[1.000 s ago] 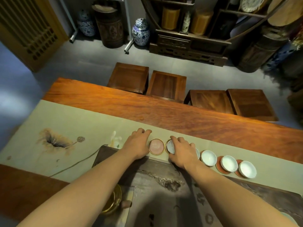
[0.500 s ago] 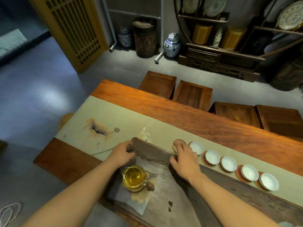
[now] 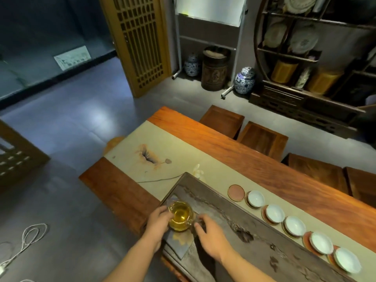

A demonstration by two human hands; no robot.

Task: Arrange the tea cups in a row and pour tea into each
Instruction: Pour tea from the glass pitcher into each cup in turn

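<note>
A glass pitcher (image 3: 180,217) of golden tea stands on a small mat at the left end of the dark stone tea tray (image 3: 254,239). My left hand (image 3: 159,222) curls against the pitcher's left side. My right hand (image 3: 210,236) is just right of it, fingertips at the pitcher's handle; whether it grips is unclear. Several white tea cups (image 3: 275,213) stand empty on round coasters in a row along the tray's far edge, on the pale green runner (image 3: 162,147). At the row's left end, one coaster (image 3: 236,192) has no cup on it.
The long red wooden table (image 3: 264,159) has several wooden stools (image 3: 262,137) along its far side. The table's left end drops off near my left hand. A white cord (image 3: 30,237) lies on the grey floor. Shelves and blue-white jars (image 3: 244,80) stand at the back.
Both hands have left the coaster and cup at the row's left end and come back to the pitcher. The view has swung left and up.
</note>
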